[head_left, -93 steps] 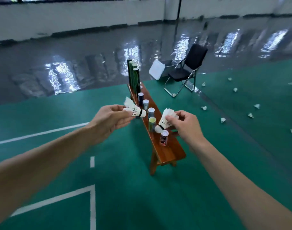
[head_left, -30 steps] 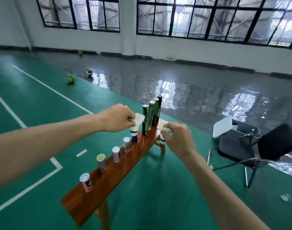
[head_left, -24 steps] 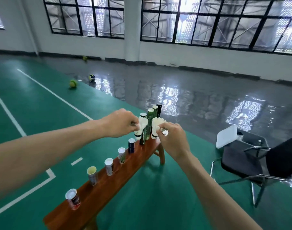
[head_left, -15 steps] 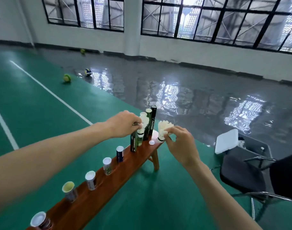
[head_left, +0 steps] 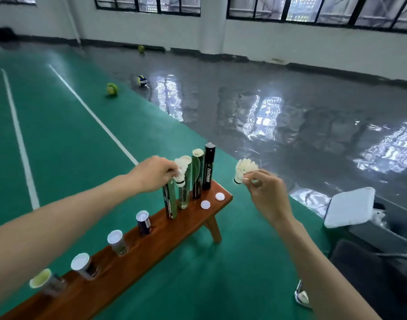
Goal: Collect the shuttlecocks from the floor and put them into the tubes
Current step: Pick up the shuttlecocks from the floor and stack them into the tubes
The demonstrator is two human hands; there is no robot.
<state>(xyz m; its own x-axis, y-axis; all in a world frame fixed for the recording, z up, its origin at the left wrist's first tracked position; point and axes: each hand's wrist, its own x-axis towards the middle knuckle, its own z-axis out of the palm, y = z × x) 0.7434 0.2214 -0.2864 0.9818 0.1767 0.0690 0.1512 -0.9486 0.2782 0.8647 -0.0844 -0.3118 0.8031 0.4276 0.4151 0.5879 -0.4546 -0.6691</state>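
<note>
Your left hand (head_left: 155, 174) pinches shuttlecock (head_left: 182, 168) at mouth of clear tube (head_left: 184, 192), cork down. Your right hand (head_left: 265, 188) pinches second shuttlecock (head_left: 244, 169), in air, right of desk (head_left: 151, 248), clear of tubes. Tubes stand upright at desk's far end; green tube (head_left: 198, 174) shows feathers at top. Shuttlecocks likely near weightless; feather skirt crushes easily. Hold near cork, light pinch, feed cork first, no forcing.

Both arms reach forward, left hand (head_left: 153, 173) and right hand (head_left: 266, 191) each pinching with curled fingers.
</note>
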